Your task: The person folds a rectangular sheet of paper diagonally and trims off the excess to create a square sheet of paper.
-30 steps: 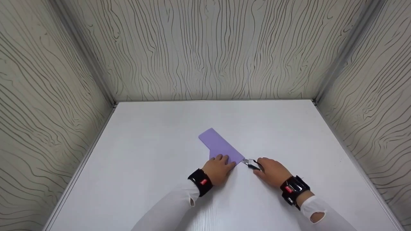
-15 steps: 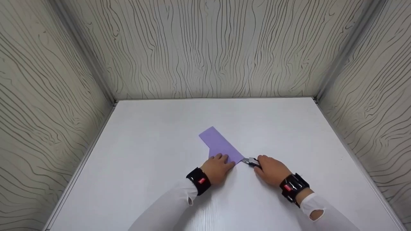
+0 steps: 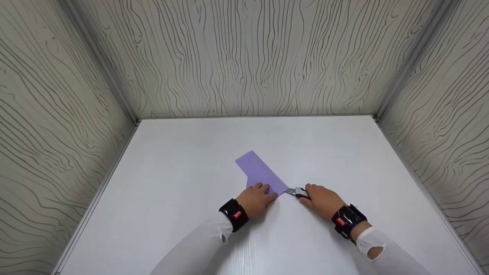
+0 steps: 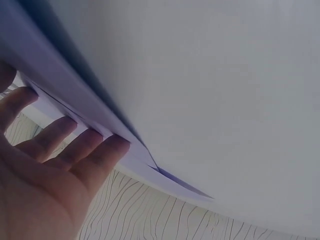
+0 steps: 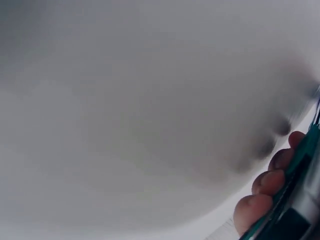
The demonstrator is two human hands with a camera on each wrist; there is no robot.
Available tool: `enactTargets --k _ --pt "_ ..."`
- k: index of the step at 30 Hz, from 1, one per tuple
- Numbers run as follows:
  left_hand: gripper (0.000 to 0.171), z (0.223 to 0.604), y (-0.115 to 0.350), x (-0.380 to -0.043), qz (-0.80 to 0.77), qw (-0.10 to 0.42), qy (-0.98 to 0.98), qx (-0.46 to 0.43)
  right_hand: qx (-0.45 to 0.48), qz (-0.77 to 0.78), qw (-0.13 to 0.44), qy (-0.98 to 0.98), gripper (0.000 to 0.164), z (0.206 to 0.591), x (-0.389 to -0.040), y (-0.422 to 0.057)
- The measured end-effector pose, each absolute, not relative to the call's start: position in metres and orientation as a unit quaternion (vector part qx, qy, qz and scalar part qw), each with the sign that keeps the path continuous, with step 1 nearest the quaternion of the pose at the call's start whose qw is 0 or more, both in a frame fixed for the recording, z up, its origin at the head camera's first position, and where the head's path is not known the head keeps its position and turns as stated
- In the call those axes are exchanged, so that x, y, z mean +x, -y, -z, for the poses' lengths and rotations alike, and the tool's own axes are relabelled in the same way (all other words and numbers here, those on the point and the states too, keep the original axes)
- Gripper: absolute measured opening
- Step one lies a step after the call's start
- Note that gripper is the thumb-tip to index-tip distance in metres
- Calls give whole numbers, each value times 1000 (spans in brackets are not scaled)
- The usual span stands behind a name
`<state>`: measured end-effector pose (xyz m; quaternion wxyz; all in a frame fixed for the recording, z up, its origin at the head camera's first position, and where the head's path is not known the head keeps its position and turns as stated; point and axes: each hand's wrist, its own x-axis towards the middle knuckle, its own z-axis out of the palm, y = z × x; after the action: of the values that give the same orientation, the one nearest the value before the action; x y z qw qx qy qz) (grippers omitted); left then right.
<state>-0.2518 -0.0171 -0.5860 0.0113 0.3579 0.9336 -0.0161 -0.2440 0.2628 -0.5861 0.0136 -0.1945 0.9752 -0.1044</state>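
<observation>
A folded sheet of purple paper (image 3: pixel 261 170) lies slanted on the white table. My left hand (image 3: pixel 255 201) rests on its lower part, fingertips spread and pressing it down; the left wrist view shows the folded layers (image 4: pixel 75 87) under those fingers. To the right, my right hand (image 3: pixel 324 202) grips a utility knife (image 3: pixel 302 193) with a silver and dark body. Its blade end points left and meets the paper's lower right corner. Curled fingers wrap the dark green knife handle (image 5: pixel 295 195) in the right wrist view, where the blade is out of frame.
The white tabletop (image 3: pixel 183 160) runs back to a wood-grain patterned wall (image 3: pixel 244 61). Similar patterned panels stand at the left (image 3: pixel 46 126) and right (image 3: pixel 450 126), joined by grey corner posts.
Over the last second both hands, the paper and the knife have shifted slightly left. The knife turns a little flatter, its blade end still at the paper's corner.
</observation>
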Motion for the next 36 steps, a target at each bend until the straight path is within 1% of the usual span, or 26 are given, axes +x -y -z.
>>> enactTargets --k 4,8,13,19,29,36 --pt "50 589 18 -253 17 4 -931 363 -192 108 16 -975 38 585 -245 -263" --pt "50 585 19 -252 14 13 -932 363 -200 99 4 -975 32 586 -247 -264" --pt "52 581 20 -251 8 27 -933 360 -202 80 -14 -976 32 588 -248 -267" --pt "51 580 22 -250 2 33 -932 361 -205 66 -20 -976 32 590 -249 -269" --pt "48 578 23 -250 -7 31 -930 366 -202 44 -17 -978 37 596 -257 -277" --pt "48 576 24 -250 -10 42 -928 369 -213 42 -15 -976 40 597 -259 -277"
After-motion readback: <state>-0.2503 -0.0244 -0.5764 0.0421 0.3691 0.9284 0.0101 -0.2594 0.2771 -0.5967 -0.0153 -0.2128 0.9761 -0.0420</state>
